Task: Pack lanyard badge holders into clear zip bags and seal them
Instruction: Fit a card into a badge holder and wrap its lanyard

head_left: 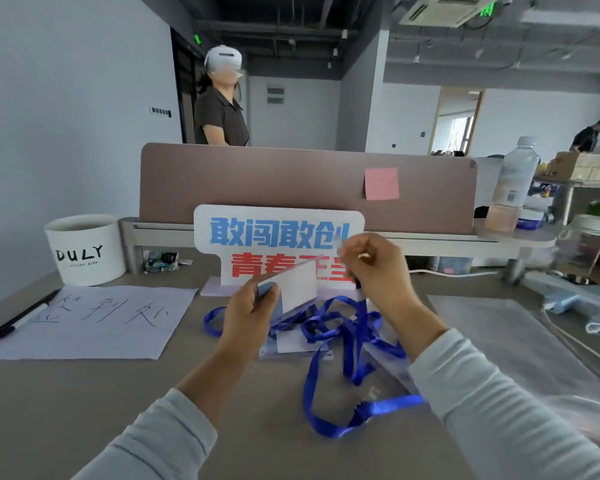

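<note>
- Pale grey walls [66, 81] stand at the left and at the back.
- The ceiling [291, 15] is dark, with bare pipes and an air unit [447, 8].
- A mauve partition [257, 178] stands along the far edge of the grey-brown tabletop [84, 393].
- Daylight comes through a wood-framed doorway [459, 123] at the right.

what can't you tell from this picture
Head view:
- Print on the badge holder in the left hand: motion blur.
- Whether the lanyard pinched by the right hand is clipped to it: blurred, fingers cover it.
- How many holders lie in the lanyard pile: straps overlap.
- Number of clear bags: transparent, cut off at right edge.
</note>
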### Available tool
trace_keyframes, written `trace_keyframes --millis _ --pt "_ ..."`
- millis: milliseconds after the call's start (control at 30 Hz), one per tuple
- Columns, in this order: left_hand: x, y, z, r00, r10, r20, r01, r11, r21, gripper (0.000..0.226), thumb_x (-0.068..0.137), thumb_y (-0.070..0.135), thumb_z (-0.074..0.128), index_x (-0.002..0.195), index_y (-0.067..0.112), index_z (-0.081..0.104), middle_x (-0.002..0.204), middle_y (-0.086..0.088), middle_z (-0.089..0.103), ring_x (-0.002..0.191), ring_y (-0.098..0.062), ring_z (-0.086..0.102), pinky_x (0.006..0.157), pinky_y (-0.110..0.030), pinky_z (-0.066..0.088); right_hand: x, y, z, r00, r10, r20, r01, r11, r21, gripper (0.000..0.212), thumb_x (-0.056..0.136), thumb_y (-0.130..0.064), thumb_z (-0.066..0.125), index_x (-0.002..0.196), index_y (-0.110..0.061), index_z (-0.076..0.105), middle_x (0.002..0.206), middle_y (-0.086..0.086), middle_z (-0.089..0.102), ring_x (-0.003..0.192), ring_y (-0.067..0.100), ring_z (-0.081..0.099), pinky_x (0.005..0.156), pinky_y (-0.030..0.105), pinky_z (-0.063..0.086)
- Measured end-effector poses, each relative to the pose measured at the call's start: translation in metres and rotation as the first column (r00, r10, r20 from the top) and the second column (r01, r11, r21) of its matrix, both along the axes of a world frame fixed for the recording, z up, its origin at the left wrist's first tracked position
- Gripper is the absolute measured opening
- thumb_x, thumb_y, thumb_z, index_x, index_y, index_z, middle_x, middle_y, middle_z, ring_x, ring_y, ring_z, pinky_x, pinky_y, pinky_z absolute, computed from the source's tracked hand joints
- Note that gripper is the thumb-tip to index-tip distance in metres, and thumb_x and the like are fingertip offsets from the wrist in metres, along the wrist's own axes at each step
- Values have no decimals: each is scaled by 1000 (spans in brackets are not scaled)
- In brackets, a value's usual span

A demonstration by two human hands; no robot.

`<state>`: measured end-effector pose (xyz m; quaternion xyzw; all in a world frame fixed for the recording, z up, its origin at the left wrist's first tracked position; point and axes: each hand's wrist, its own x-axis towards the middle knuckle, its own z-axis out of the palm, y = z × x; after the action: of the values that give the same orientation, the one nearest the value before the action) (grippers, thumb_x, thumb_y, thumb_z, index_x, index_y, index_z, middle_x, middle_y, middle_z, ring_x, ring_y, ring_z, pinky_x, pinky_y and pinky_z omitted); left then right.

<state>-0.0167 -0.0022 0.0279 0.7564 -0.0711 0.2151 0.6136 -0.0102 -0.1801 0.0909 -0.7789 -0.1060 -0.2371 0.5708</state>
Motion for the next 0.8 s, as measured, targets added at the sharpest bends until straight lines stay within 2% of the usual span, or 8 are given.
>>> trace_keyframes --millis 100,167,233,333,433,567,700,800 --pt "0 3 -10 987 -87 -133 52 968 -246 10 96 16 46 90 16 55 78 -4 52 65 -15 49 53 -21 43 -1 13 -33 998 -12 -68 11 1000 -13 15 86 -10 65 79 -21 56 80 -1 64 62 8 68 62 21 56" --pt "-2 4 -16 969 -168 -183 84 916 -393 13 97 15 44 98 21 56 96 -1 58 92 -22 56 76 -39 53 -1 21 -47 994 10 -113 -11 1000 -3 16 86 -8 64 83 -19 53 83 -2 62 62 5 67 57 14 53" --pt "-6 7 -22 959 -185 -215 84 910 -405 14 97 17 44 99 23 56 106 -6 58 100 -26 56 86 -48 52 -1 28 -57 989 20 -145 -23 1000 -17 18 85 -9 65 86 -22 52 84 -3 61 64 3 67 58 12 52" --pt "-8 15 -31 956 -156 -248 52 923 -380 12 97 17 44 98 23 55 107 -7 55 98 -24 55 78 -44 55 2 36 -73 995 -41 -88 28 989 -143 21 82 -10 69 79 -24 54 82 -5 63 75 9 64 71 17 52" --pt "-6 18 -38 947 -173 -270 53 915 -400 13 97 18 44 100 24 56 106 -6 54 98 -25 54 78 -46 56 6 43 -89 995 -58 80 79 955 -285 15 79 -4 70 79 -17 62 79 -9 59 70 2 56 66 7 44" --pt "-6 18 -43 927 -190 -324 18 885 -465 10 95 21 47 99 25 55 106 -8 55 98 -25 55 68 -31 51 12 49 -103 947 -40 319 187 877 -443 13 74 3 72 80 -9 70 85 2 66 75 8 62 71 1 43" --pt "-6 17 -47 922 -210 -327 13 858 -514 12 91 20 52 102 22 56 107 -10 57 98 -25 56 73 -34 52 12 52 -111 928 -18 372 200 867 -457 18 70 5 74 82 -8 73 92 4 68 81 10 63 81 3 41" --pt "-6 17 -47 930 -202 -307 1 836 -548 14 90 16 55 103 18 58 102 -8 61 92 -21 58 64 -27 51 12 51 -119 944 44 328 135 855 -501 20 75 0 71 92 -8 73 100 4 67 85 14 66 85 7 42"
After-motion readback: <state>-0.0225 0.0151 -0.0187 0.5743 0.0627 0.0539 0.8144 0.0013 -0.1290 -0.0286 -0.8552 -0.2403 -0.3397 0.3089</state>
